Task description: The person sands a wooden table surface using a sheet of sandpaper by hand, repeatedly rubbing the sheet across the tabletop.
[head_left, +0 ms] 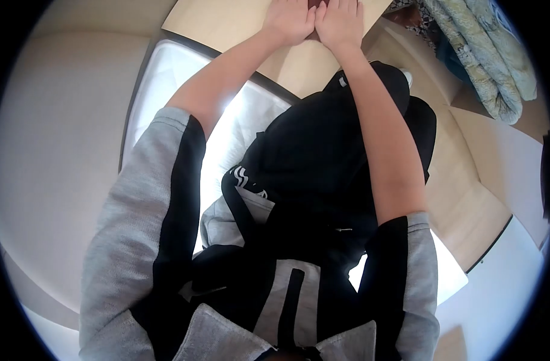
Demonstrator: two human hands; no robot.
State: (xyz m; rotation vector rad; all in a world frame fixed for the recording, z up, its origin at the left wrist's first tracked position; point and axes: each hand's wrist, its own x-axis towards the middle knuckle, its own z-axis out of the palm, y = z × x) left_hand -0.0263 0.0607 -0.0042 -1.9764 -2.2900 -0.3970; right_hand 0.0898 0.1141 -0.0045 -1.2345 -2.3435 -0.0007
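Observation:
At the top edge of the head view, my left hand (290, 23) and my right hand (339, 25) lie side by side, palms down, on a light wood-coloured board (208, 21). Their thumbs almost meet. The fingers look stretched out, though the frame cuts off their tips. Between and partly under the hands shows a dark brown flat thing (314, 36), mostly hidden, whose kind I cannot make out. Both my forearms reach straight forward from grey and black sleeves.
My black-trousered legs (323, 138) fold to the right of a white padded surface (166, 72) with a dark edge. A patterned quilt (479, 54) lies bundled at the upper right. A pale wall (64, 150) stands at left, wooden panels (461, 180) at right.

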